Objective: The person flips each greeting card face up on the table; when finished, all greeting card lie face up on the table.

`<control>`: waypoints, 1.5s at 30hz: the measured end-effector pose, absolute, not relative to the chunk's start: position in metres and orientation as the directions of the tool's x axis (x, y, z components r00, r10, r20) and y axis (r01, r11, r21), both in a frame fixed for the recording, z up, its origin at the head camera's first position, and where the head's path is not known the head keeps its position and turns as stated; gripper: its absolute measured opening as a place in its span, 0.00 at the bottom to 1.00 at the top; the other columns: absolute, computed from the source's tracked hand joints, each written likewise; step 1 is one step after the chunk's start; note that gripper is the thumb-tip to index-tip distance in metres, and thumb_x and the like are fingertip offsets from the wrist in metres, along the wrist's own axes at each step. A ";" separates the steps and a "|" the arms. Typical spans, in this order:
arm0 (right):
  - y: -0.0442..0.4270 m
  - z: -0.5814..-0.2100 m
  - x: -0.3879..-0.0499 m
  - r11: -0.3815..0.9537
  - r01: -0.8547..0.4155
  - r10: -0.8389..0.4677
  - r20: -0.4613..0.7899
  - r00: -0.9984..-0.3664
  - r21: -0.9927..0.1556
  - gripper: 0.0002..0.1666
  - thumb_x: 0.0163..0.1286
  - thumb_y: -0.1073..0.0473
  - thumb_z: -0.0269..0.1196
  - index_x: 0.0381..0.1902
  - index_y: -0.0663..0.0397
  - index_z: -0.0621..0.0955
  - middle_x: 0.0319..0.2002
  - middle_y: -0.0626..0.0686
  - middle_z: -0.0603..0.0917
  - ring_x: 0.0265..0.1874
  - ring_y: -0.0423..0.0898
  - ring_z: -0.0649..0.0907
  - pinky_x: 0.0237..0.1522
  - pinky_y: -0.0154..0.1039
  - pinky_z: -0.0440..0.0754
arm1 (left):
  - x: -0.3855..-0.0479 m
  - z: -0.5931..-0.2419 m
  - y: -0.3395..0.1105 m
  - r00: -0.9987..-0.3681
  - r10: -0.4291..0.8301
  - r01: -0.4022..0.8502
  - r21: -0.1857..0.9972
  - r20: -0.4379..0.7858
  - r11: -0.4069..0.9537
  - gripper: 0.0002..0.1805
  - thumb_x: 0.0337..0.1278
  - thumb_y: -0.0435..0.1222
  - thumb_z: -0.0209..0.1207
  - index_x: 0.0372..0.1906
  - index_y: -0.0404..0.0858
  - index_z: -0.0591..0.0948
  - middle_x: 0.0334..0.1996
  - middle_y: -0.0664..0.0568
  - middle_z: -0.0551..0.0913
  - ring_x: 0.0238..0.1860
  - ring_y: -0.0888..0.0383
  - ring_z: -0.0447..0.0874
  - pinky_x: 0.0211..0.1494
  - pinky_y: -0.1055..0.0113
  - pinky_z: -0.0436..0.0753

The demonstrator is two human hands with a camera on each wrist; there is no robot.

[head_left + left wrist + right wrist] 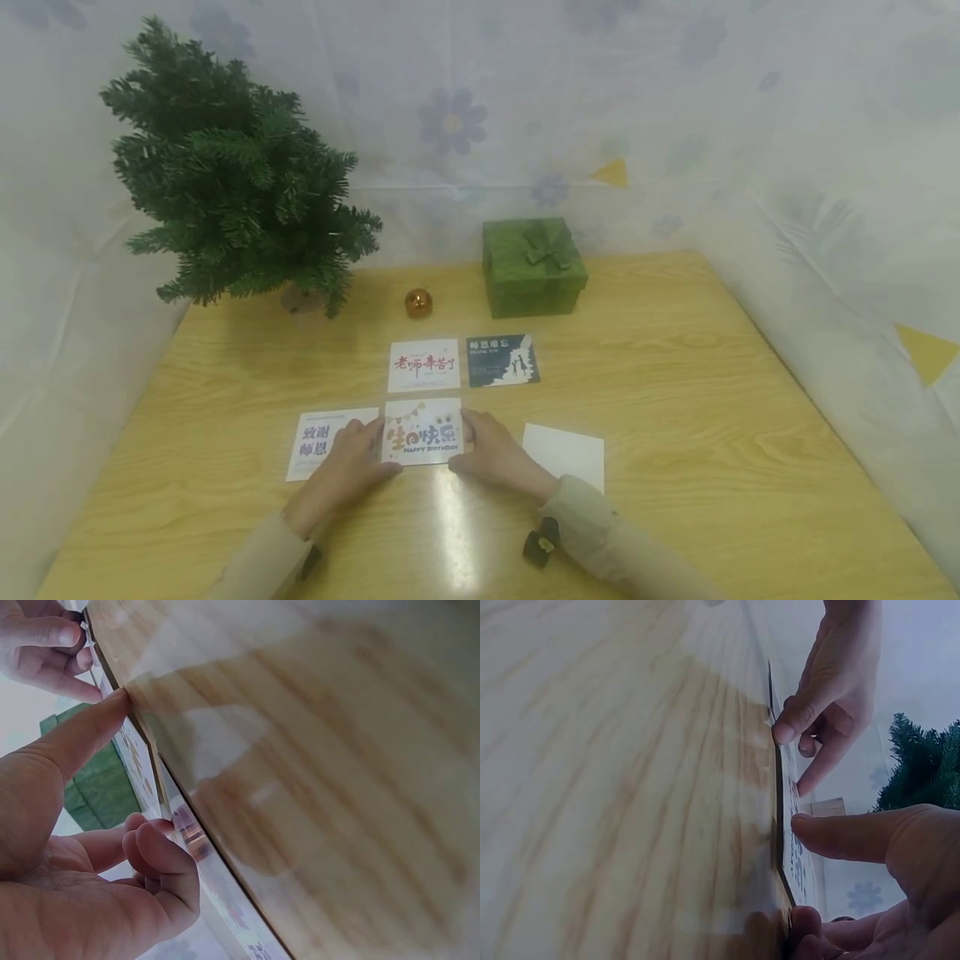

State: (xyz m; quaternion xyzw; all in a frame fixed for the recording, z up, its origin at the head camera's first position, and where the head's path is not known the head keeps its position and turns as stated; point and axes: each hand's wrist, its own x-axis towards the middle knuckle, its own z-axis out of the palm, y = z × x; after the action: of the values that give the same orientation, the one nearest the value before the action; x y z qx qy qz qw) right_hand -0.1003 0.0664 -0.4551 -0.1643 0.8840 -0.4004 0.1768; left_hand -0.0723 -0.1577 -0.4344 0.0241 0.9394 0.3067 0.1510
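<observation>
A white birthday card (422, 432) with "Happy Birthday" lettering lies face up on the wooden table. My left hand (347, 465) holds it by the left side, thumb at the lower corner and fingers farther up the edge. On the opposite side my right hand (497, 454) grips it likewise. In the right wrist view, the card (798, 859) is seen nearly edge-on, low against the tabletop. Partly under my left hand is a white card with purple characters (311, 446). A blank white card (570, 454) lies beside my right wrist, which hides part of it.
Beyond the birthday card lie a white card with red characters (423, 365) and a dark blue card (491, 371), side by side. Farther back are a shiny copper-coloured ball ornament (418, 303), a green gift box (534, 271) with a bow, and a small artificial Christmas tree (232, 183).
</observation>
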 end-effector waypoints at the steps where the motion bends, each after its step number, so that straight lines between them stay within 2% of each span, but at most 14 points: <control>1: 0.067 -0.456 -0.100 0.629 -0.145 -0.429 -0.185 -0.884 -0.764 0.41 0.49 0.61 0.70 0.62 0.64 0.70 0.41 0.53 0.76 0.38 0.46 0.75 0.45 0.45 0.77 | -0.073 -0.434 -0.157 -0.953 0.142 -0.044 0.584 -0.268 0.811 0.44 0.46 0.41 0.69 0.66 0.24 0.63 0.37 0.42 0.70 0.37 0.52 0.66 0.40 0.61 0.74; 7: 0.067 -0.457 -0.102 0.621 -0.147 -0.435 -0.183 -0.882 -0.770 0.37 0.49 0.60 0.70 0.59 0.60 0.72 0.36 0.49 0.75 0.35 0.44 0.73 0.40 0.41 0.76 | -0.073 -0.434 -0.157 -0.953 0.147 -0.043 0.595 -0.267 0.803 0.45 0.45 0.41 0.70 0.65 0.23 0.63 0.37 0.42 0.71 0.35 0.52 0.66 0.36 0.64 0.72; 15: 0.068 -0.457 -0.103 0.606 -0.154 -0.451 -0.178 -0.875 -0.780 0.34 0.50 0.60 0.69 0.57 0.55 0.74 0.35 0.48 0.75 0.35 0.44 0.73 0.41 0.41 0.75 | -0.073 -0.434 -0.157 -0.953 0.150 -0.029 0.574 -0.263 0.818 0.45 0.45 0.40 0.69 0.65 0.22 0.63 0.38 0.42 0.72 0.37 0.51 0.68 0.39 0.61 0.74; 20: 0.069 -0.456 -0.103 0.598 -0.130 -0.448 -0.195 -0.872 -0.791 0.37 0.50 0.60 0.70 0.60 0.56 0.73 0.36 0.48 0.75 0.36 0.44 0.74 0.42 0.42 0.76 | -0.071 -0.434 -0.156 -0.953 0.153 -0.026 0.574 -0.261 0.818 0.44 0.45 0.40 0.69 0.65 0.23 0.63 0.38 0.43 0.72 0.37 0.51 0.67 0.39 0.60 0.74; 24: 0.073 -0.454 -0.103 0.572 -0.086 -0.439 -0.215 -0.873 -0.816 0.41 0.50 0.61 0.71 0.63 0.57 0.70 0.40 0.49 0.78 0.39 0.46 0.77 0.47 0.45 0.77 | -0.070 -0.433 -0.153 -0.956 0.159 -0.018 0.592 -0.246 0.806 0.43 0.45 0.40 0.69 0.65 0.25 0.66 0.35 0.45 0.72 0.35 0.52 0.67 0.38 0.62 0.72; 29: 0.090 -0.443 -0.103 0.578 -0.084 -0.414 -0.204 -0.887 -0.812 0.48 0.51 0.58 0.72 0.67 0.61 0.64 0.49 0.58 0.78 0.46 0.53 0.78 0.50 0.51 0.78 | -0.071 -0.430 -0.137 -0.956 0.222 0.056 0.623 -0.193 0.781 0.41 0.43 0.39 0.70 0.64 0.27 0.68 0.38 0.43 0.75 0.38 0.51 0.70 0.48 0.54 0.75; 31: 0.100 -0.438 -0.102 0.590 -0.101 -0.406 -0.186 -0.895 -0.801 0.52 0.51 0.56 0.73 0.69 0.63 0.61 0.52 0.62 0.76 0.49 0.57 0.77 0.52 0.53 0.77 | -0.071 -0.429 -0.127 -0.951 0.255 0.095 0.622 -0.174 0.778 0.41 0.44 0.40 0.70 0.64 0.28 0.69 0.43 0.41 0.76 0.42 0.48 0.71 0.54 0.49 0.73; 35: 0.127 -0.430 -0.095 0.600 -0.096 -0.372 -0.170 -0.912 -0.794 0.57 0.49 0.54 0.75 0.71 0.61 0.58 0.60 0.66 0.71 0.58 0.63 0.72 0.58 0.59 0.72 | -0.071 -0.425 -0.101 -0.929 0.329 0.146 0.648 -0.171 0.748 0.40 0.51 0.45 0.66 0.66 0.31 0.67 0.53 0.37 0.73 0.52 0.42 0.69 0.58 0.44 0.68; 38: 0.151 -0.426 -0.088 0.628 -0.100 -0.343 -0.159 -0.926 -0.772 0.61 0.47 0.53 0.76 0.72 0.64 0.55 0.65 0.69 0.65 0.63 0.67 0.66 0.63 0.63 0.64 | -0.072 -0.423 -0.080 -0.901 0.394 0.182 0.666 -0.182 0.723 0.40 0.56 0.49 0.62 0.69 0.33 0.64 0.59 0.36 0.70 0.58 0.40 0.64 0.60 0.40 0.64; 42: 0.182 -0.424 -0.076 0.677 -0.119 -0.321 -0.146 -0.936 -0.727 0.66 0.44 0.52 0.77 0.72 0.68 0.52 0.68 0.72 0.59 0.66 0.71 0.57 0.65 0.68 0.53 | -0.075 -0.424 -0.054 -0.871 0.458 0.255 0.634 -0.176 0.730 0.40 0.56 0.50 0.61 0.69 0.34 0.63 0.61 0.36 0.68 0.60 0.39 0.62 0.62 0.39 0.62; 45: 0.200 -0.425 -0.066 0.711 -0.122 -0.294 -0.135 -0.946 -0.693 0.67 0.42 0.51 0.77 0.71 0.71 0.52 0.68 0.74 0.57 0.65 0.73 0.57 0.63 0.69 0.53 | -0.076 -0.427 -0.041 -0.859 0.479 0.276 0.626 -0.179 0.729 0.42 0.53 0.50 0.63 0.69 0.35 0.63 0.63 0.37 0.68 0.62 0.39 0.61 0.64 0.39 0.60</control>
State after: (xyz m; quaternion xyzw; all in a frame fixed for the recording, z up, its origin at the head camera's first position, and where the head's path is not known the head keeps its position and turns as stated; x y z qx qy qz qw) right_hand -0.0665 0.2002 -0.4248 -0.1135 0.9173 -0.3628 0.1186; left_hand -0.0765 -0.0407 -0.4273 0.2062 0.9148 0.3048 0.1667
